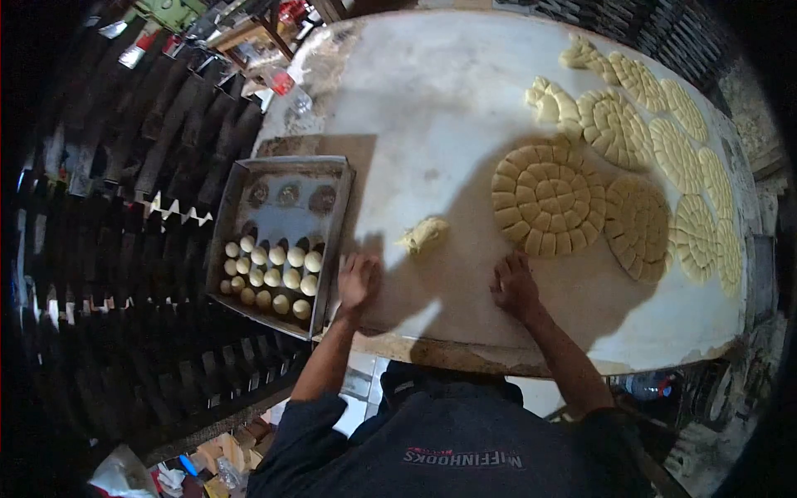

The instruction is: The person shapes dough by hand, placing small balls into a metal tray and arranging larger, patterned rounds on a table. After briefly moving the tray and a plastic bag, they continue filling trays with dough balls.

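Left hand [359, 280] and right hand [514, 285] both backs up, well apart over the near part of the table [415, 100]. Fingers loosely bent and slightly spread on each; nothing seen in either grasp. Whether the fingertips press on the surface, cannot tell.

Dough lump [426, 236], pale and uneven, sits between the two hands and a little beyond them, clear of both.

Just left of the left hand: a metal tray [339, 203], rows of small dough balls [276, 256] in its nearer part, three dark round marks in its far part. Contact between hand and tray wall unclear.

Just beyond the right hand: a scored round [549, 199], cut in rings of blocks; its edge close to the fingertips, touch uncertain. More scored rounds [696, 236] farther right and beyond, some overlapping. Bottle [297, 100] well beyond the left hand, past the tray.
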`<action>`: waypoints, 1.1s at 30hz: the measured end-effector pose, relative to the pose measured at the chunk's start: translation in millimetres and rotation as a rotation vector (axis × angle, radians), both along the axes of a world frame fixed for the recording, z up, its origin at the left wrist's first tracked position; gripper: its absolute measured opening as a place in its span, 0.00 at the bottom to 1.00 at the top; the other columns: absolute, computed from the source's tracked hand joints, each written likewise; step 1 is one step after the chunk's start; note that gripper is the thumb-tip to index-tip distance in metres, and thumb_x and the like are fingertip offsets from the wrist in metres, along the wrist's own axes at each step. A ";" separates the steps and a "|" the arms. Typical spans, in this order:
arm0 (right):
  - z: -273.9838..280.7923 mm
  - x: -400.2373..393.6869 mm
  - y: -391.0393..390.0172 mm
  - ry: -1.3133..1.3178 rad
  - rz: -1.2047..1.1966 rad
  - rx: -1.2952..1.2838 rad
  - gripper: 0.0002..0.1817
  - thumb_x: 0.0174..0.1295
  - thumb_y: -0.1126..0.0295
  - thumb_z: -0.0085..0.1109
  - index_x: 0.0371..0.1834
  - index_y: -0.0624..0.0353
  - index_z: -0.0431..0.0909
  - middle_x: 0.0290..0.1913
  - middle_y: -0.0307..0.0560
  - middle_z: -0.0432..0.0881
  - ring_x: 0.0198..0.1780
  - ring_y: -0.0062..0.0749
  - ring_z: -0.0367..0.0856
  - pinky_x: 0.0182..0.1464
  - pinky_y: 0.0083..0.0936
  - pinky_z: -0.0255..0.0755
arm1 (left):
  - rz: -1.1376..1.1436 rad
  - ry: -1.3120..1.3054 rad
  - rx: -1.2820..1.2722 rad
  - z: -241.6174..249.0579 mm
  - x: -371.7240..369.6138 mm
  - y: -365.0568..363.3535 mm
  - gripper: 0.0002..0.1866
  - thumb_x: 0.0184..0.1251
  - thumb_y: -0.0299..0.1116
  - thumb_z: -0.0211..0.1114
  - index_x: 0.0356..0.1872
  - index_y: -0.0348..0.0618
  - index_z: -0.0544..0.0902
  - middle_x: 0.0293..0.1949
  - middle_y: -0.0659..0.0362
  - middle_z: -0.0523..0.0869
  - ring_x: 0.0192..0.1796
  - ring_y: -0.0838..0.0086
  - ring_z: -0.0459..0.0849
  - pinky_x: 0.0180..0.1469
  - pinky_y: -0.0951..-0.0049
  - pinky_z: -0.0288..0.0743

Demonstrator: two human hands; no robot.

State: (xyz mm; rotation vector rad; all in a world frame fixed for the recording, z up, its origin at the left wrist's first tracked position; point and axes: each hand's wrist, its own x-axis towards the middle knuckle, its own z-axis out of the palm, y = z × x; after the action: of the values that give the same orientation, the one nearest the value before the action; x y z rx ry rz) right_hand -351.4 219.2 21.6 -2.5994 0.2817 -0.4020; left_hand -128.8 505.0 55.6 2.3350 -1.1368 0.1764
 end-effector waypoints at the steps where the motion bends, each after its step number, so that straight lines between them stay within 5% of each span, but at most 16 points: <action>1: -0.8 16.2 16.8 0.022 -0.004 -0.002 0.11 0.56 0.70 0.63 0.37 0.65 0.74 0.44 0.61 0.71 0.55 0.61 0.69 0.61 0.53 0.65 | 0.067 -0.064 -0.067 -12.6 7.9 -19.0 0.05 0.61 0.30 0.63 0.37 0.45 0.80 0.35 0.54 0.79 0.37 0.51 0.77 0.50 0.52 0.67; 2: -0.1 31.9 34.3 -0.019 -0.158 -0.033 0.11 0.56 0.71 0.63 0.37 0.64 0.74 0.43 0.58 0.72 0.55 0.60 0.68 0.61 0.51 0.65 | 0.069 -0.120 -0.103 8.1 -1.8 -42.0 0.03 0.62 0.30 0.62 0.35 0.45 0.80 0.37 0.54 0.80 0.41 0.52 0.77 0.49 0.56 0.68; 4: 4.9 45.0 57.0 -0.065 -0.308 -0.089 0.10 0.56 0.71 0.63 0.37 0.62 0.74 0.42 0.55 0.72 0.55 0.58 0.68 0.60 0.50 0.65 | 0.201 0.222 -0.198 -15.3 -21.1 -54.5 0.02 0.62 0.29 0.62 0.34 0.46 0.79 0.42 0.54 0.81 0.42 0.52 0.77 0.49 0.55 0.69; 7: 16.6 47.2 84.1 -0.012 -0.302 -0.165 0.07 0.60 0.68 0.62 0.36 0.60 0.77 0.40 0.52 0.79 0.47 0.46 0.78 0.51 0.44 0.72 | -0.072 0.136 -0.227 -31.7 -63.2 -16.6 0.03 0.62 0.29 0.61 0.35 0.46 0.80 0.39 0.52 0.82 0.43 0.53 0.80 0.47 0.53 0.72; 10: 34.0 63.7 99.9 0.071 -0.346 0.170 0.06 0.60 0.69 0.64 0.36 0.57 0.79 0.33 0.48 0.81 0.34 0.41 0.82 0.42 0.39 0.75 | -0.123 0.237 -0.058 -17.1 -72.0 22.9 0.04 0.64 0.29 0.60 0.38 0.45 0.79 0.38 0.51 0.82 0.43 0.54 0.81 0.45 0.54 0.75; 12: 48.9 94.1 121.6 -0.185 -0.316 0.261 0.06 0.60 0.68 0.65 0.36 0.56 0.80 0.29 0.47 0.81 0.26 0.41 0.81 0.34 0.36 0.76 | -0.137 0.397 0.056 6.2 -60.5 39.3 0.05 0.65 0.29 0.60 0.40 0.44 0.79 0.38 0.50 0.82 0.43 0.55 0.82 0.44 0.54 0.76; 14: 48.8 126.3 136.4 -0.148 -0.287 0.138 0.08 0.61 0.67 0.65 0.38 0.59 0.80 0.32 0.51 0.82 0.32 0.45 0.84 0.34 0.38 0.77 | -0.203 0.906 0.006 22.3 -37.4 41.5 0.07 0.65 0.27 0.61 0.43 0.44 0.79 0.40 0.50 0.81 0.41 0.54 0.83 0.43 0.57 0.77; 16: 43.0 153.5 152.0 0.036 -0.408 -0.174 0.09 0.61 0.68 0.64 0.39 0.61 0.81 0.36 0.54 0.83 0.35 0.48 0.85 0.36 0.40 0.79 | -0.259 0.806 -0.098 36.4 -20.0 48.8 0.09 0.64 0.26 0.62 0.45 0.42 0.79 0.39 0.49 0.82 0.40 0.55 0.83 0.42 0.59 0.77; 18: 38.6 162.3 152.6 0.144 -0.476 -0.140 0.09 0.60 0.69 0.63 0.39 0.63 0.81 0.40 0.58 0.83 0.38 0.51 0.85 0.40 0.43 0.80 | -0.326 0.693 -0.183 58.8 1.2 60.0 0.11 0.63 0.26 0.64 0.46 0.40 0.78 0.39 0.49 0.82 0.39 0.56 0.84 0.42 0.61 0.78; 21: 44.3 153.5 138.7 -0.115 -0.446 0.056 0.09 0.61 0.69 0.62 0.37 0.65 0.80 0.34 0.57 0.84 0.38 0.48 0.86 0.41 0.40 0.78 | -0.337 0.667 -0.332 89.8 28.0 76.9 0.10 0.62 0.26 0.65 0.44 0.40 0.78 0.37 0.51 0.82 0.38 0.57 0.83 0.42 0.62 0.77; 23: 50.0 146.0 128.2 -0.167 -0.555 0.115 0.09 0.61 0.69 0.61 0.37 0.65 0.80 0.33 0.56 0.84 0.37 0.47 0.86 0.40 0.39 0.78 | -0.263 0.644 -0.335 94.4 42.6 75.8 0.10 0.63 0.25 0.64 0.45 0.37 0.79 0.38 0.54 0.83 0.38 0.66 0.84 0.42 0.69 0.77; 26: 50.1 134.6 113.4 -0.171 -0.668 0.216 0.10 0.63 0.68 0.59 0.37 0.66 0.80 0.30 0.54 0.85 0.32 0.43 0.86 0.38 0.36 0.77 | -0.351 0.582 -0.413 93.8 46.3 47.6 0.11 0.64 0.25 0.64 0.47 0.36 0.78 0.42 0.53 0.83 0.39 0.67 0.84 0.41 0.67 0.79; 30: 73.5 143.4 119.8 -0.238 -0.610 0.415 0.10 0.65 0.67 0.58 0.38 0.64 0.80 0.28 0.53 0.84 0.30 0.40 0.85 0.35 0.34 0.76 | -0.382 0.682 -0.383 81.1 33.7 -17.1 0.13 0.65 0.25 0.62 0.51 0.38 0.79 0.47 0.50 0.82 0.35 0.62 0.84 0.40 0.65 0.78; 33: 76.7 133.2 126.9 -0.328 -0.524 0.377 0.09 0.65 0.68 0.57 0.38 0.65 0.80 0.29 0.54 0.84 0.30 0.40 0.84 0.35 0.35 0.76 | -0.411 0.999 -0.416 19.1 20.7 -69.6 0.13 0.68 0.24 0.58 0.52 0.37 0.78 0.49 0.47 0.81 0.31 0.58 0.83 0.38 0.64 0.78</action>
State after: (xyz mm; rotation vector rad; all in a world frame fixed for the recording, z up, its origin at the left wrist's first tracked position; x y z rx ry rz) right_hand -218.3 346.1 98.3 -2.0270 0.8368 -0.8523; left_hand -108.0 435.4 74.7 1.4366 -0.8838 -0.7466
